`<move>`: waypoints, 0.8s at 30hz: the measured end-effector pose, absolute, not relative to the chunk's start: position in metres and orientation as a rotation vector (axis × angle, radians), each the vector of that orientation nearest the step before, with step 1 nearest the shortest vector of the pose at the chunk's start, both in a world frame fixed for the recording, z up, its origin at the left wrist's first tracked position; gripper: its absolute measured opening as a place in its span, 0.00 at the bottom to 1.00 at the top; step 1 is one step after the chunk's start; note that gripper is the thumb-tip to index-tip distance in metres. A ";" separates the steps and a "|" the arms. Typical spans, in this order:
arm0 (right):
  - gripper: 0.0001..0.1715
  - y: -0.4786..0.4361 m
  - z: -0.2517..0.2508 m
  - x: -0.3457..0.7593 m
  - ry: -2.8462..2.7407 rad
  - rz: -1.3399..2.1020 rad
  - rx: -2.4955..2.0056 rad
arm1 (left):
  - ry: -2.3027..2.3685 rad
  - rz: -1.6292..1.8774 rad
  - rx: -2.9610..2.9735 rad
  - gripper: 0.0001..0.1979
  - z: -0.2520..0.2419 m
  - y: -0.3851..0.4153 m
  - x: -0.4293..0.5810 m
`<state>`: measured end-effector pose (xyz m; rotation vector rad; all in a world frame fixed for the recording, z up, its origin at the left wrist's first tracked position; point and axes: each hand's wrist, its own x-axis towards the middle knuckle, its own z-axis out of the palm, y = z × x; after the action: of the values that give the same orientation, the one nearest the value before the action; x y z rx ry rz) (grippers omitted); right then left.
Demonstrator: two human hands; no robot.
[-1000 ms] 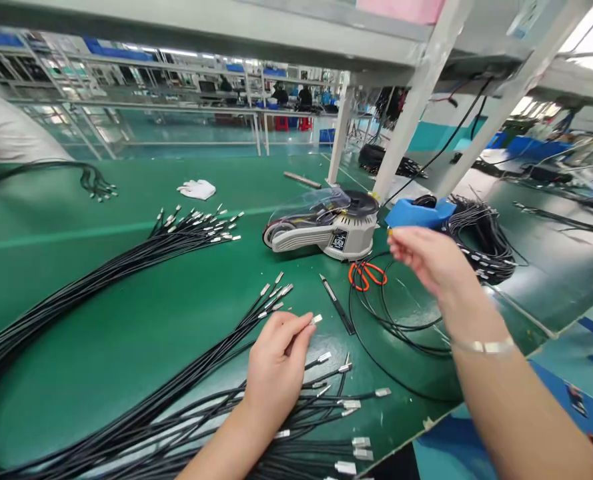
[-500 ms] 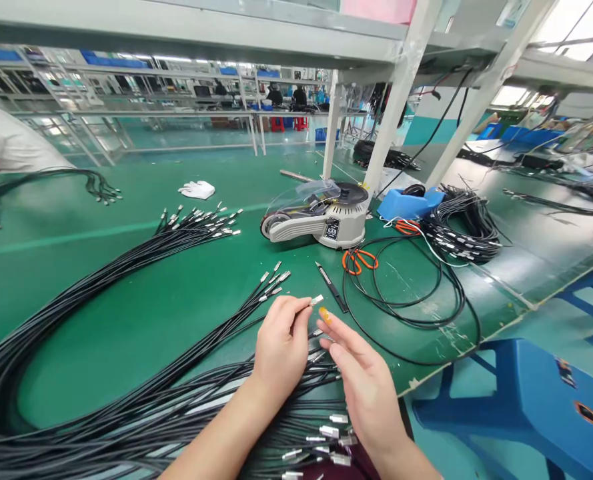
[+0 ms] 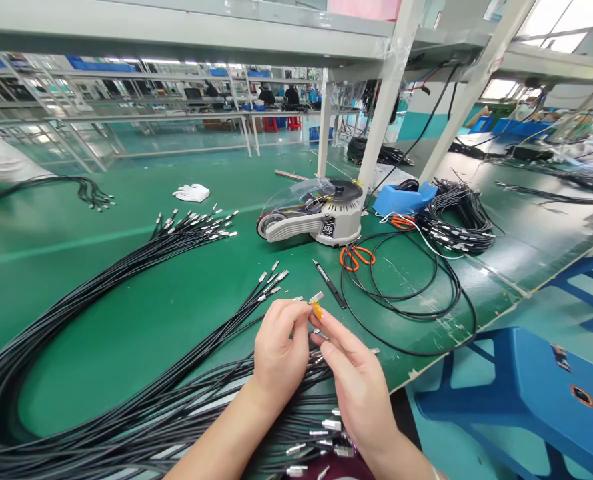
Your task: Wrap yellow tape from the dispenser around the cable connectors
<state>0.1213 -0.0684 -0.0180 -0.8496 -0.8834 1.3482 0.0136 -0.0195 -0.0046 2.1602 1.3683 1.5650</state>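
Observation:
My left hand (image 3: 279, 353) pinches the end of a black cable, whose silver metal tip (image 3: 316, 297) sticks out above the fingers. My right hand (image 3: 356, 380) meets it from the right and holds a small piece of yellow tape (image 3: 317, 310) against the cable just below the tip. Under both hands lies a pile of black cables with silver ends (image 3: 321, 427) at the near table edge. The grey tape dispenser (image 3: 316, 217) stands behind, in the middle of the green table (image 3: 126, 327).
Bundles of black cables (image 3: 126, 267) fan across the left of the table. Orange scissors (image 3: 356, 255), a black knife (image 3: 330, 285) and a loose cable loop (image 3: 406, 293) lie right of centre. A blue holder (image 3: 401, 197), coiled cables (image 3: 456, 223), a white glove (image 3: 192, 193) and a blue stool (image 3: 516, 393) are nearby.
My right hand came back from the tape dispenser with a yellow tape piece and now presses it onto the cable end held by my left hand, which lifted slightly.

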 end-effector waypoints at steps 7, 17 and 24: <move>0.18 -0.067 -0.016 0.121 -0.884 1.345 -0.888 | 1.378 1.564 2.238 0.11 -0.004 -0.020 0.011; 0.18 -0.064 -0.011 0.122 -0.890 1.349 -0.915 | 1.411 1.532 2.217 0.14 -0.006 -0.021 0.011; 0.17 -0.062 -0.011 0.123 -0.866 1.374 -0.894 | 1.440 1.534 2.169 0.14 -0.004 -0.021 0.013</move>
<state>0.1233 -0.0617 -0.0105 -0.8944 -0.8664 1.3743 0.0127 -0.0206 -0.0042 2.1688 1.4398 1.5342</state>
